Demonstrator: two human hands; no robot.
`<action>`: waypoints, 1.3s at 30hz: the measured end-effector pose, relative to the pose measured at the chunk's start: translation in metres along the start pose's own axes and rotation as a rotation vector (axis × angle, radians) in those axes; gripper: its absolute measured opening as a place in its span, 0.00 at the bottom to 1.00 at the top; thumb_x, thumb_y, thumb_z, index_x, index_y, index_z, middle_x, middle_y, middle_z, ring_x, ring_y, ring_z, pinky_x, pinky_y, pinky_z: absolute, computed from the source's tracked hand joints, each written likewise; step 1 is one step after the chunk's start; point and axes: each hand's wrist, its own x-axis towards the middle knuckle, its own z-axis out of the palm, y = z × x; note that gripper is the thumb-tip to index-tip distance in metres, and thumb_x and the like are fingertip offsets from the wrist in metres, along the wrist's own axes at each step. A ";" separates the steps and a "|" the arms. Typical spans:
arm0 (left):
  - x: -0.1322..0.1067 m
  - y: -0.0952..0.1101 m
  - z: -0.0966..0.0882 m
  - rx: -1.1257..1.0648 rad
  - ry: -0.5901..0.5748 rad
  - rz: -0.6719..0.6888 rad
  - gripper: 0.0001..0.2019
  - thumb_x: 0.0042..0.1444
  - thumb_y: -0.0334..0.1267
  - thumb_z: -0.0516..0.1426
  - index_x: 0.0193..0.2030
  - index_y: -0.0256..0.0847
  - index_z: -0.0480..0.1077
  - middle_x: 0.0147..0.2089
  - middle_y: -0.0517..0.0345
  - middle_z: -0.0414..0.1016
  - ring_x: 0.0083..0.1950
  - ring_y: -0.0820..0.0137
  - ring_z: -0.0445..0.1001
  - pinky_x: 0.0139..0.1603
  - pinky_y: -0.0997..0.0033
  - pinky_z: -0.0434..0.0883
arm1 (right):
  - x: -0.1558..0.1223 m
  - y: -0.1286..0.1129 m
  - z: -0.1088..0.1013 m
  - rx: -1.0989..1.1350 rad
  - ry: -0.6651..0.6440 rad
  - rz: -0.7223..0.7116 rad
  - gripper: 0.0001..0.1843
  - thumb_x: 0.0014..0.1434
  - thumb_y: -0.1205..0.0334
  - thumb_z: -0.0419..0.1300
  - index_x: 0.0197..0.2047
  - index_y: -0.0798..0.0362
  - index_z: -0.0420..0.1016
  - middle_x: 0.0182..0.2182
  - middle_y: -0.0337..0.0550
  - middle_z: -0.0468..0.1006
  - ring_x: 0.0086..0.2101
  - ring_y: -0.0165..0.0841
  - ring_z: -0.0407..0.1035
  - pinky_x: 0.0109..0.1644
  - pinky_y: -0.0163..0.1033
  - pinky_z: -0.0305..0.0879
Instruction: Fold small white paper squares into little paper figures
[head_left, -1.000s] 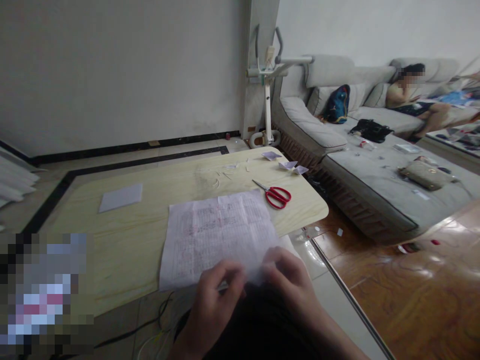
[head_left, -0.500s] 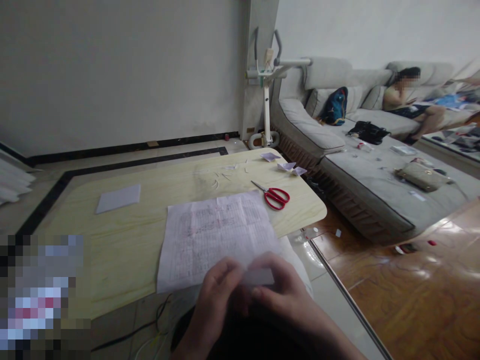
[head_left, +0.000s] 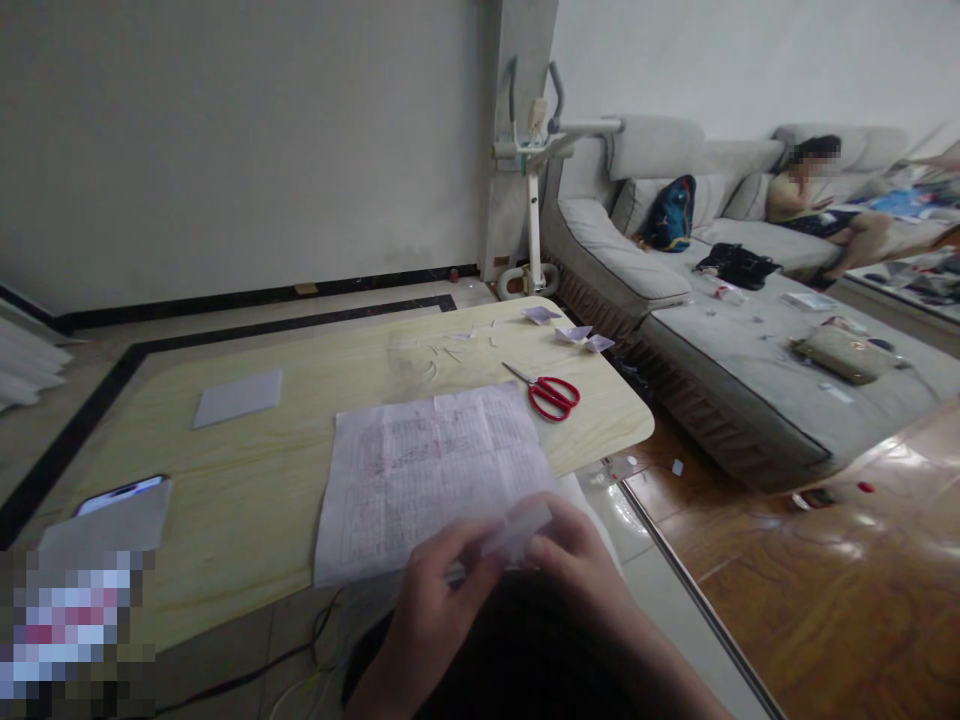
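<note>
Between my two hands, above the table's near edge, is a small folded piece of white paper (head_left: pixel 517 535), somewhat blurred. My left hand (head_left: pixel 446 575) pinches its left end, and my right hand (head_left: pixel 574 550) grips its right end with the thumb on top. Just beyond them a large creased printed sheet (head_left: pixel 427 470) lies flat on the pale wooden table (head_left: pixel 247 520). Red-handled scissors (head_left: pixel 553 397) rest by the sheet's far right corner. Several small folded paper shapes (head_left: pixel 574 333) stand at the table's far right corner.
Thin paper scraps (head_left: pixel 442 352) are scattered near the far edge. A stack of white paper (head_left: pixel 238 398) lies at left, with a phone (head_left: pixel 120 492) nearer me, partly covered by paper. To the right is a grey sofa (head_left: pixel 742 390) where a person (head_left: pixel 814 205) sits. Cables (head_left: pixel 300 650) hang below.
The folded paper has been raised and tilted between my fingers, its right end now higher. My right hand has turned slightly with it. The table items stay put.
</note>
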 end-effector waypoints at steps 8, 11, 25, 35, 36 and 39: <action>-0.004 0.005 0.001 -0.047 0.012 -0.056 0.17 0.63 0.46 0.53 0.27 0.42 0.72 0.25 0.60 0.76 0.29 0.69 0.76 0.31 0.74 0.74 | 0.000 0.000 0.001 -0.138 0.124 0.039 0.17 0.52 0.49 0.70 0.27 0.54 0.73 0.21 0.33 0.69 0.24 0.28 0.62 0.28 0.32 0.59; -0.004 0.008 0.001 0.008 -0.030 -0.025 0.16 0.63 0.43 0.53 0.25 0.42 0.70 0.24 0.61 0.73 0.28 0.69 0.74 0.31 0.75 0.72 | 0.000 0.001 0.002 -0.161 0.140 0.055 0.18 0.52 0.49 0.69 0.27 0.53 0.71 0.21 0.33 0.68 0.23 0.28 0.61 0.28 0.33 0.58; -0.004 0.007 0.001 -0.028 -0.143 -0.078 0.17 0.64 0.42 0.53 0.23 0.42 0.66 0.23 0.62 0.68 0.28 0.71 0.70 0.31 0.75 0.67 | -0.005 -0.001 0.004 -0.219 0.090 0.120 0.22 0.53 0.44 0.65 0.22 0.54 0.68 0.19 0.34 0.66 0.23 0.29 0.60 0.28 0.34 0.58; -0.003 -0.001 -0.001 -0.007 -0.023 -0.062 0.16 0.62 0.45 0.57 0.25 0.42 0.70 0.23 0.61 0.72 0.28 0.68 0.74 0.32 0.73 0.71 | -0.005 -0.001 0.008 -0.374 0.075 -0.014 0.18 0.58 0.46 0.64 0.27 0.53 0.74 0.25 0.39 0.73 0.29 0.34 0.66 0.34 0.37 0.64; -0.002 -0.003 -0.001 0.058 0.044 -0.038 0.11 0.60 0.45 0.59 0.30 0.42 0.73 0.27 0.60 0.76 0.30 0.67 0.75 0.33 0.71 0.72 | -0.004 0.001 0.007 -0.442 0.106 -0.041 0.18 0.58 0.47 0.64 0.27 0.53 0.74 0.24 0.39 0.73 0.29 0.34 0.66 0.35 0.37 0.64; -0.002 -0.007 -0.002 0.278 0.163 0.159 0.12 0.57 0.41 0.62 0.48 0.43 0.74 0.40 0.53 0.81 0.38 0.63 0.79 0.41 0.64 0.77 | -0.002 0.008 0.002 -0.620 0.176 -0.107 0.18 0.59 0.50 0.63 0.25 0.53 0.74 0.23 0.39 0.72 0.28 0.34 0.65 0.35 0.38 0.63</action>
